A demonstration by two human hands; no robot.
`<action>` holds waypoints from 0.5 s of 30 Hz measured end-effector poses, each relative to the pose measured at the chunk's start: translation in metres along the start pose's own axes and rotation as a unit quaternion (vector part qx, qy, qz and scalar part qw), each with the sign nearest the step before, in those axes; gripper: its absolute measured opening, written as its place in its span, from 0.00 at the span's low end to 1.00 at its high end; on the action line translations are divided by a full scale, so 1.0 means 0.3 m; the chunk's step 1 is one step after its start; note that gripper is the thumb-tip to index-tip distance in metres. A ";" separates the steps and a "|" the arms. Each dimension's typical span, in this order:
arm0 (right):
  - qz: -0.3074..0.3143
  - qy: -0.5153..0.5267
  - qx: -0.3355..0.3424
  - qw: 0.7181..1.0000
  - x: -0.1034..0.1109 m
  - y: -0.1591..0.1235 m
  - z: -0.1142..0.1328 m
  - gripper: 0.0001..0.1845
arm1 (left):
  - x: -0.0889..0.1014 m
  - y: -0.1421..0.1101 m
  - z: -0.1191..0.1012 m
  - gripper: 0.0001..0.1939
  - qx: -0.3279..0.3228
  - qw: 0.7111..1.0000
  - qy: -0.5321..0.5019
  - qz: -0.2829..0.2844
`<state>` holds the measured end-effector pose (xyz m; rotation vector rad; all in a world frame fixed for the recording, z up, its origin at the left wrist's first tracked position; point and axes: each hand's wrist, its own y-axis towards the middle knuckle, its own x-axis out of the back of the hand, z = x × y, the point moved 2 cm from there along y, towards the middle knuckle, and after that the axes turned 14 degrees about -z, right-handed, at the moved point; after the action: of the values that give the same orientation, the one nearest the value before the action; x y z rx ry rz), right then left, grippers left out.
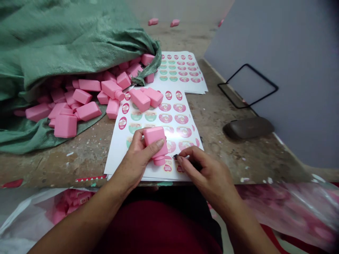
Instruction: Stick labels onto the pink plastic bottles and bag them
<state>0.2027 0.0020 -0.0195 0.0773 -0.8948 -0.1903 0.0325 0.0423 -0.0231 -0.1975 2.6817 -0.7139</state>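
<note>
A pink plastic bottle [154, 137] is gripped in my left hand [139, 153], its neck pointing toward me and my thumb lying across its flat side. My right hand [205, 169] pinches a small dark pointed piece [175, 156] between thumb and fingers; its exact kind cannot be made out. Both hands are over a white sheet of stickers [113, 160] printed with rows of pink, green and red labels. Two more pink bottles [141, 101] lie on the sheet's upper part, beyond my left hand.
At left, a green woven sack [79, 38] spills many pink bottles [65, 125] onto the worn table [212, 116]. More sticker sheets [197, 87] lie farther back. To the right are a dark glasses case [249, 127] and a black wire frame [265, 79] against the grey panel. Plastic bags hang below the table edge.
</note>
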 end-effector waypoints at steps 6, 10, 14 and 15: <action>-0.014 -0.035 0.050 0.998 -0.003 0.002 0.005 0.10 | 0.000 0.002 -0.002 0.21 0.008 1.000 -0.025 -0.004; 0.015 0.033 0.009 0.999 0.001 -0.010 -0.002 0.13 | 0.003 0.003 -0.005 0.21 0.024 0.999 -0.045 -0.011; 0.005 -0.020 0.038 0.999 0.010 -0.052 0.011 0.21 | 0.003 0.008 -0.009 0.18 0.031 0.997 -0.069 -0.015; 0.026 -0.002 0.040 0.999 0.015 -0.062 0.016 0.21 | 0.004 0.011 -0.009 0.17 0.032 0.997 -0.073 -0.015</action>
<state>0.1994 -0.0172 -0.0158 0.1276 -0.9069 -0.1056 0.0302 0.0460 -0.0230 -0.2638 2.5184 -0.7622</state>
